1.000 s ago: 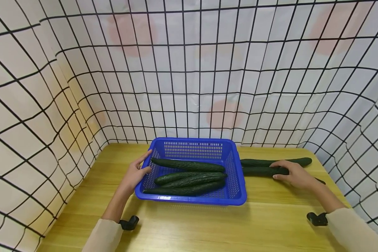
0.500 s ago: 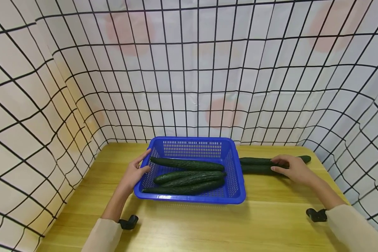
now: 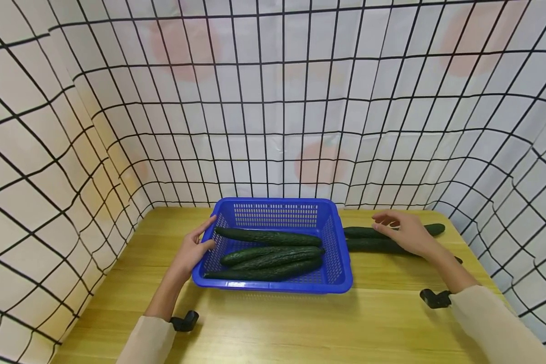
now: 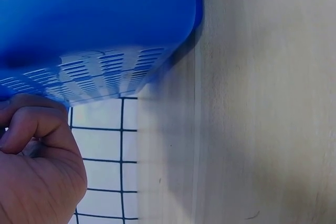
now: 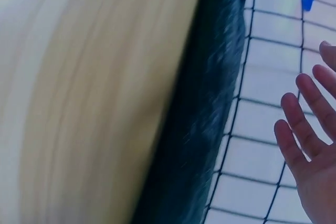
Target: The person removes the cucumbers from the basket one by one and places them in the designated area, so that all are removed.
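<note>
A blue plastic basket [image 3: 273, 288] with slotted walls stands on the table, several dark green cucumbers lying lengthwise in it. At its left side, my left hand [image 3: 193, 253] grips the rim, thumb at the inner edge; in the left wrist view its curled fingers [image 4: 39, 124] lie against the outer wall. Two more cucumbers lie right of the basket: a far one [image 3: 434, 229] and a near one [image 3: 368, 245]. Above them hovers my right hand [image 3: 405, 232], holding nothing and partly covering them. The right wrist view shows its fingers [image 5: 310, 140] spread, apart from the cucumber [image 5: 194, 108].
The wooden table [image 3: 273, 328] carries everything. A white backdrop with a black grid [image 3: 282, 116] rises behind and along both sides. A small black device [image 3: 185, 321] sits at the left wrist, and another black device [image 3: 435, 298] at the right wrist.
My right hand has risen off the two cucumbers and shifted left toward the basket, its fingers loosening. The cucumbers stay on the table. My left hand keeps its place on the rim.
</note>
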A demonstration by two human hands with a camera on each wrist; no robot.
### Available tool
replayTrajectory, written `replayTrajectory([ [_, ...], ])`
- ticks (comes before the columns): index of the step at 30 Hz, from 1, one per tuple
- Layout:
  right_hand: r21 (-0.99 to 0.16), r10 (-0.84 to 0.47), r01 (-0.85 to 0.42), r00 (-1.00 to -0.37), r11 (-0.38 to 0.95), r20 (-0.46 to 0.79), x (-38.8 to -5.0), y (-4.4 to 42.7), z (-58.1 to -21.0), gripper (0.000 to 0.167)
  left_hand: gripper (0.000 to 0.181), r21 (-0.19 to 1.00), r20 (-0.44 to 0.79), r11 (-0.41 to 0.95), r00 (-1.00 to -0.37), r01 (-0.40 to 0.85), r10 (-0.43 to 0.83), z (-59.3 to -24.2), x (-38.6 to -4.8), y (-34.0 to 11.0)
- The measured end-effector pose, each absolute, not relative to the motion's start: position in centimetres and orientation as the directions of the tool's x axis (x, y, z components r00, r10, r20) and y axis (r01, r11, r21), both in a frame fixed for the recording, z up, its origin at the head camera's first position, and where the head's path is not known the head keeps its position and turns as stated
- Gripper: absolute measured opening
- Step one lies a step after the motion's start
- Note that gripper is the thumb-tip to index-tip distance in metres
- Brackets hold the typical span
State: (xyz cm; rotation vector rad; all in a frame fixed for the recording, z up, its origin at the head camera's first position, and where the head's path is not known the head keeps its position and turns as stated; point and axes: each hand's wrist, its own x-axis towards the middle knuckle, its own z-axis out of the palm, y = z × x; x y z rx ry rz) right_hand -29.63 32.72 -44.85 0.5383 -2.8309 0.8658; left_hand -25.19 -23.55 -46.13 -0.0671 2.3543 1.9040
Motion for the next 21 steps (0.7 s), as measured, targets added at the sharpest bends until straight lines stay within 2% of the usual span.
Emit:
replayTrajectory([
  [7, -0.565, -0.296, -0.371, -0.929, 0.737, 0.223, -30.0, 30.0, -43.4, 0.041, 0.076, 0.97, -0.112, 0.219, -0.993, -0.1, 0.043, -46.3, -25.3, -23.6],
  [21, -0.585, -0.366, -0.412, -0.908, 0.699, 0.203, -30.1, 24.5, -40.7, 0.044, 0.075, 0.968, -0.125, 0.222, -0.992, -0.115, 0.034, -46.3, -25.3, -23.8],
])
